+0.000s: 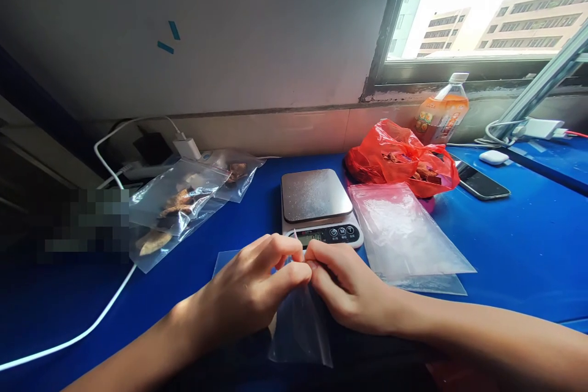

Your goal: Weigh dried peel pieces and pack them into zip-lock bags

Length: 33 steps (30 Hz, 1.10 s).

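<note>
Both hands (255,282) (353,291) @ bag (298,331) edge

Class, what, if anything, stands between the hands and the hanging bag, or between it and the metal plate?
Nothing visible separates left hand or right hand from the hanging bag; both pinch its top. Toward the metal plate, the fingers and scale's control panel intervene.

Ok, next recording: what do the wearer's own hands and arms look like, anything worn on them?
Both the left hand and the right hand are ungloved. The left forearm and right forearm are bare, with no sleeve, watch or bracelet in view. No ring shows, though some fingers are partly hidden.
</note>
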Each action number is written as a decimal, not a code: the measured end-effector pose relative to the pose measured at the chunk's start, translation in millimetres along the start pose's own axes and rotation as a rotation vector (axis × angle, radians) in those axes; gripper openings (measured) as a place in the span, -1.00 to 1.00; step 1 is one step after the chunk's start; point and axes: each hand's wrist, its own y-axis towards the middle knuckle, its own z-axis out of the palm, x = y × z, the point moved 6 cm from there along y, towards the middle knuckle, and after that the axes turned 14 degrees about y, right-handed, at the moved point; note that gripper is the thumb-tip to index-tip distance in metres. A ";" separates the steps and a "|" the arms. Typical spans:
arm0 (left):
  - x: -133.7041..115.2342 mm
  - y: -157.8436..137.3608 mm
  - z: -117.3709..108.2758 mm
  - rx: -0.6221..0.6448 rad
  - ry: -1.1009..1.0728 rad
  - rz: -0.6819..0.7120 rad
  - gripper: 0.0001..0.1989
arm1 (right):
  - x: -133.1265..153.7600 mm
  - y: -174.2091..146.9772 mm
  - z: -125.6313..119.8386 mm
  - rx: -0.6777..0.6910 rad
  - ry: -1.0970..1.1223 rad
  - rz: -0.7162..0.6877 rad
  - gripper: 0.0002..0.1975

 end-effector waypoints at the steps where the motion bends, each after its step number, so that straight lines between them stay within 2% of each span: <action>1: -0.8 0.6 -0.5 0.003 0.021 0.027 -0.78 | -1.5 0.4 0.8 0.006 -0.044 -0.022 -0.82; 5: -4.0 4.3 -3.5 0.028 0.057 0.126 -0.77 | -5.9 1.8 2.8 0.007 -0.178 -0.066 -0.84; 11: -3.8 3.6 -0.5 0.051 0.067 0.113 -0.79 | -5.9 1.8 5.6 -0.001 -0.174 -0.028 -0.85; 14: -0.3 -2.9 3.1 0.134 0.080 0.087 -0.78 | -8.4 3.5 5.4 -0.015 -0.159 0.001 -0.83; 17: 8.2 -10.0 1.2 0.233 0.075 0.046 -0.78 | -11.4 7.4 -2.5 -0.094 -0.173 0.016 -0.80; 19: 12.6 -12.2 -2.7 0.255 0.036 0.043 -0.81 | -12.7 9.7 -7.3 -0.121 -0.175 0.028 -0.79; 24: 9.7 -8.6 -6.3 0.211 -0.047 0.125 -0.76 | -11.5 7.6 -5.7 -0.087 -0.120 0.036 -0.83; 28: 9.7 -6.2 -0.5 0.259 -0.102 0.081 -0.79 | -3.3 0.1 1.6 -0.062 0.007 0.008 -0.97; 33: 17.3 -5.8 -2.5 0.242 -0.098 0.013 -0.79 | 10.4 -6.2 6.8 0.049 0.015 0.028 -0.82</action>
